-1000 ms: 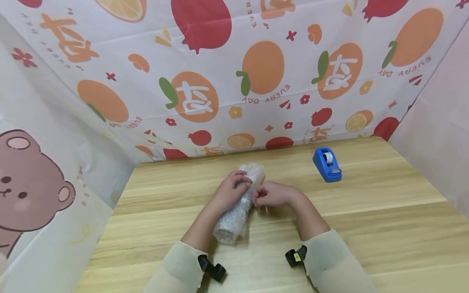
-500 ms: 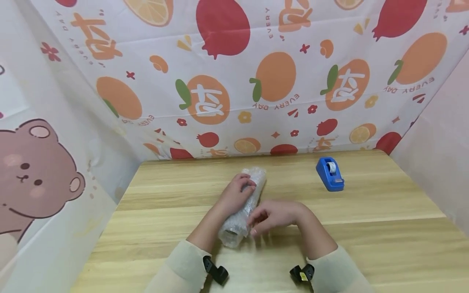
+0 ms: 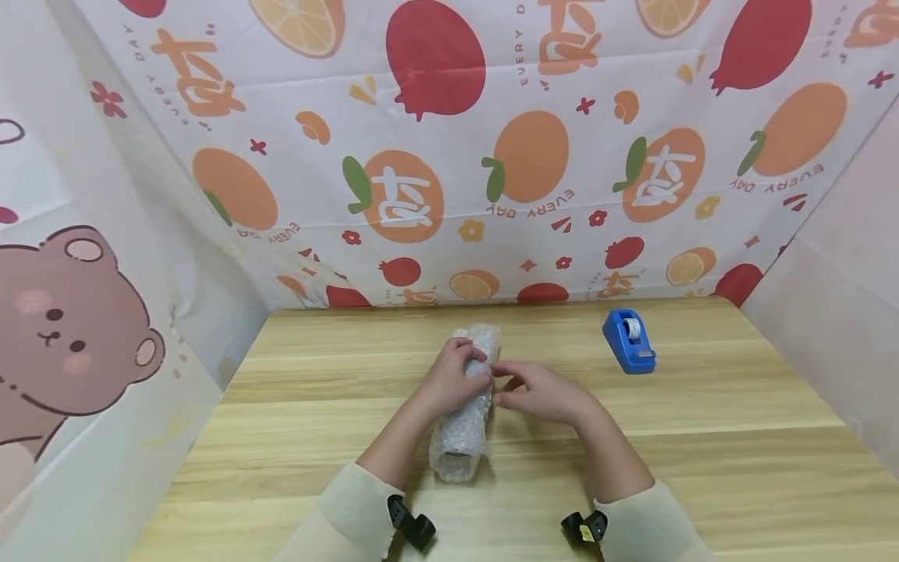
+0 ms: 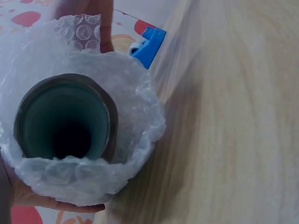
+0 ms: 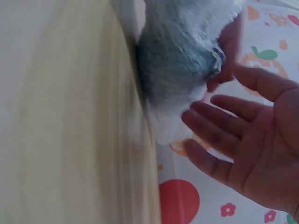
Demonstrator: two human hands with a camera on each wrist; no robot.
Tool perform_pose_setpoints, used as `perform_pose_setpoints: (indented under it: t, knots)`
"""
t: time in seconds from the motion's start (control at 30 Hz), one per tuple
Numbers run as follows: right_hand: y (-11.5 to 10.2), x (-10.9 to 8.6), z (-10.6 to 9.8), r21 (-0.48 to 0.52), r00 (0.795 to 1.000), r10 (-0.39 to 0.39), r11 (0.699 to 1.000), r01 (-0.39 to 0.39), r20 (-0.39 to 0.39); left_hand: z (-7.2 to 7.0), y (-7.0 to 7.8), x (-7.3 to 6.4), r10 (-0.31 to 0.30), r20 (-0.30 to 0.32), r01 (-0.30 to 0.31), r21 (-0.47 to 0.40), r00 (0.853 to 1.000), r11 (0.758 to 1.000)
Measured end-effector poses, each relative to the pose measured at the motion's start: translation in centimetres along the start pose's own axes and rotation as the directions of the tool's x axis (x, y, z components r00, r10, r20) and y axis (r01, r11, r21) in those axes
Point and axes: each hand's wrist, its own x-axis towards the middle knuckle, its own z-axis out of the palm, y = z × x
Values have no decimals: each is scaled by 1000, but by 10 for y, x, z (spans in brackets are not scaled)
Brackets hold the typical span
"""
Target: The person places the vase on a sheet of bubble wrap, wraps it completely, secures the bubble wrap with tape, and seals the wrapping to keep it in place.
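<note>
A bubble-wrapped vessel (image 3: 458, 437), long and tube-shaped, lies on the wooden table. Its open near end (image 4: 65, 121) shows a round dark rim and a greenish hollow inside; the wrap hides its exact kind. My left hand (image 3: 453, 378) grips it from above and from the left, around the middle. On its right side my right hand (image 3: 541, 392) has its fingers spread and slightly bent, with the tips close to the wrap. In the right wrist view the right hand's palm (image 5: 261, 144) faces the bundle and holds nothing; whether a fingertip touches the wrap, I cannot tell.
A blue tape dispenser (image 3: 630, 342) with a roll of tape stands at the back right of the table (image 3: 316, 437). Fruit-printed cloth (image 3: 534, 234) hangs behind the far edge. Pale cloth with a bear print covers the left side.
The right hand drops toward the bundle's near end, then moves back up along its side, fingers loosening. The bundle turns slightly straighter under the left hand. The head view also shifts.
</note>
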Motion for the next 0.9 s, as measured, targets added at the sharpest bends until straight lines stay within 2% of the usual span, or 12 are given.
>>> perform_pose_setpoints:
  t: [0.1,0.17,0.33,0.47,0.6,0.7,0.83,0.9]
  knots:
    - [0,2,1,-7,998,0,1000,0,62,-1,1,0,6,19,-6,-4,1000,1000]
    - [0,2,-1,-11,997,12,1000,-11,71,-2,1,-1,16,37,-16,-2,999,1000]
    - [1,-1,-7,-1,997,57,998,-57,42,-10,1,-4,18,105,-20,13,994,1000]
    - [4,-3,-17,-8,997,63,998,-63,-38,-26,-1,-8,19,111,-18,-7,994,1000]
    - [7,-4,-26,-21,990,81,996,-84,-119,-46,-9,-13,-42,97,45,-37,994,998]
    - [8,-6,-32,-20,985,95,995,-99,-145,-53,-18,-16,-134,165,152,-100,977,983]
    - [12,-8,-37,-13,984,96,995,-99,-147,-48,-27,-14,-188,266,246,-207,946,947]
    - [13,-7,-37,-4,985,93,996,-94,-145,-41,-29,-11,-180,276,251,-247,944,936]
